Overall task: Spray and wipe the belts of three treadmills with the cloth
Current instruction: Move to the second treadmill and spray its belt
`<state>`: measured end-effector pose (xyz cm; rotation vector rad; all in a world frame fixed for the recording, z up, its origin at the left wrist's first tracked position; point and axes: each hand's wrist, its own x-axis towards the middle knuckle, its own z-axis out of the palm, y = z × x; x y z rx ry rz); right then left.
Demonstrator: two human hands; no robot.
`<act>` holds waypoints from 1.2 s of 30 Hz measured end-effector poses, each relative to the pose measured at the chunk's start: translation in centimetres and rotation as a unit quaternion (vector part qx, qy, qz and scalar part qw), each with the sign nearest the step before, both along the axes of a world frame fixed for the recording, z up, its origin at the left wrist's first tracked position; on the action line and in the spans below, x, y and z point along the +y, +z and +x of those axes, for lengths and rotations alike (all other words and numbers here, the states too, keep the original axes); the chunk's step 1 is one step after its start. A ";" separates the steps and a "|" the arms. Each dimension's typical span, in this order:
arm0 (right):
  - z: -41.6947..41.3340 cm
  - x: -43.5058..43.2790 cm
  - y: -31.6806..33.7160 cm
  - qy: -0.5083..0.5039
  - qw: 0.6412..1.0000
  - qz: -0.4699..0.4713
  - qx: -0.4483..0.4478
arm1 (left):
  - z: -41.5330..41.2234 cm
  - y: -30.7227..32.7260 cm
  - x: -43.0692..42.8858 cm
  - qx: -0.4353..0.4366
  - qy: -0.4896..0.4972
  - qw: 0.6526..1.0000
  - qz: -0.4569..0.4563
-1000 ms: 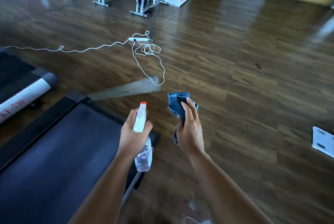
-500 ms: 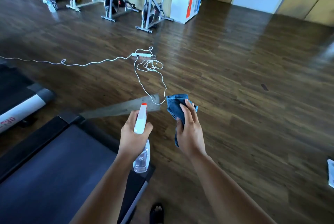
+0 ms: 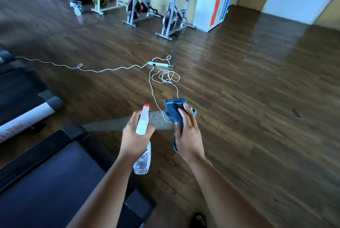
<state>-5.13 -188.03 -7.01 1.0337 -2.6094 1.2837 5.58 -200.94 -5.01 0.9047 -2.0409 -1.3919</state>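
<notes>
The bottle (image 3: 142,123) is being grasped in the left hand's (image 3: 137,136) grip, the cloth (image 3: 174,110) in the right hand's (image 3: 189,135). Ideally the nozzle (image 3: 145,106) is being turned toward the belt (image 3: 55,181) at lower left.

We're in a gym here: spin bikes (image 3: 170,18) lined up along the far wall, treadmill belts (image 3: 46,187) at the left, a dark wood-plank floor (image 3: 257,117) and a white power strip (image 3: 158,64) trailing its cord.
</notes>
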 end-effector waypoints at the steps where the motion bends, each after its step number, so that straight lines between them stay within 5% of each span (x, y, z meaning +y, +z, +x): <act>1: -1.2 -0.5 0.0 0.010 1.000 0.000 0.001 | -0.9 -0.2 -0.4 0.000 0.009 1.000 -0.001; 17: -22.7 -8.5 2.1 0.181 0.979 -0.053 0.073 | -16.5 0.7 -2.2 0.027 0.229 0.973 0.011; 36: -28.0 -28.2 1.4 0.307 0.947 -0.067 0.068 | -21.5 0.0 -16.9 0.038 0.343 0.938 -0.009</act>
